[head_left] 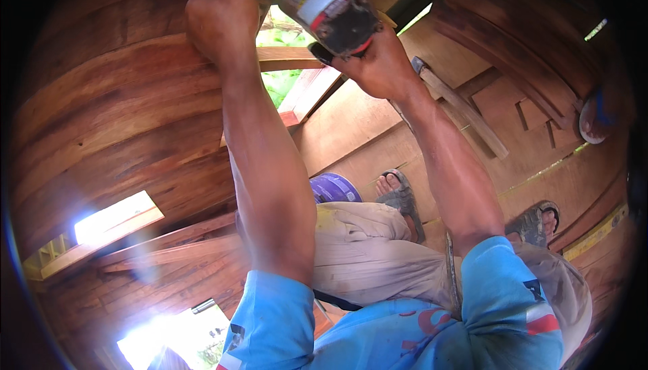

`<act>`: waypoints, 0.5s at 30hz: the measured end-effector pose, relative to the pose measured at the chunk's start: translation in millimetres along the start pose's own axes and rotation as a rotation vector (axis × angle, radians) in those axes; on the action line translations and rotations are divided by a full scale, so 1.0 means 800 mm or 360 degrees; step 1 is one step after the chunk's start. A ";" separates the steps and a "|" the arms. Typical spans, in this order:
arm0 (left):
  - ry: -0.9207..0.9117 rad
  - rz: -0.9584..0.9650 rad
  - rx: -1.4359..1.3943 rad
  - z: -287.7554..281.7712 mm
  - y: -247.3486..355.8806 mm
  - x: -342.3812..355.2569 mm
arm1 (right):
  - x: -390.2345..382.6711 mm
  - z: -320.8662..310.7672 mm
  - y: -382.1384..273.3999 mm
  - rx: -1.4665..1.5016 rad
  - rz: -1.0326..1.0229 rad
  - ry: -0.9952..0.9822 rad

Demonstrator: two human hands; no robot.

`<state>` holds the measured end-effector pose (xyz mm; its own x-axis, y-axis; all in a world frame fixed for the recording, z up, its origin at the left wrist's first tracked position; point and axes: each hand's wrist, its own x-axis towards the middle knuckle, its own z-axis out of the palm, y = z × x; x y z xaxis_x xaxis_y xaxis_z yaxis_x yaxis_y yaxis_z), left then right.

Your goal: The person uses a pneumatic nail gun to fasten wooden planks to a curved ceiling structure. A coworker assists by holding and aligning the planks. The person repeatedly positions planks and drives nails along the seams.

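Observation:
Both my arms are raised toward a wall of brown wooden planks (121, 107). My right hand (381, 66) is wrapped round a drill-like power tool (331, 15) with a grey, cylindrical body, a silver-and-red band and a dark, worn rear end. The tool's front points up and left, toward my other hand, and its tip is hidden. My left hand (226, 22) is closed against the planks, thumb uppermost, just left of the tool's front; whatever its fingers hold is out of sight. Below the tool, a wooden crosspiece (290, 58) spans an opening with greenery behind.
A hammer (469, 113) with a wooden handle lies on the board floor (358, 117), right of my right forearm. Dark planks (506, 59) lie at the far right, near a round object (596, 119). A purple container (335, 188) stands beside my sandalled foot (399, 198). Bright openings break the left wall.

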<state>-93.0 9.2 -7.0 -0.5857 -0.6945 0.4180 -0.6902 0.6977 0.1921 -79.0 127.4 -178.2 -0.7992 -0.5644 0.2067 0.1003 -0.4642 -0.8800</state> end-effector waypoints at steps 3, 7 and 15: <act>0.0080 0.0148 0.0162 0.004 -0.008 0.012 | -0.012 -0.014 -0.009 0.0041 0.0005 0.0057; 0.0089 0.0113 0.0169 0.009 -0.016 0.016 | -0.038 -0.025 -0.014 0.0216 0.0187 0.0100; 0.0023 0.0071 0.0046 0.004 -0.008 0.008 | -0.052 -0.030 -0.002 0.0278 0.0290 0.0122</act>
<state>-93.6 0.0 -8.2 -0.6098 -0.6601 0.4386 -0.6758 0.7222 0.1474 -59.9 167.9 -195.6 -0.8006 -0.5991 0.0125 0.3424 -0.4744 -0.8110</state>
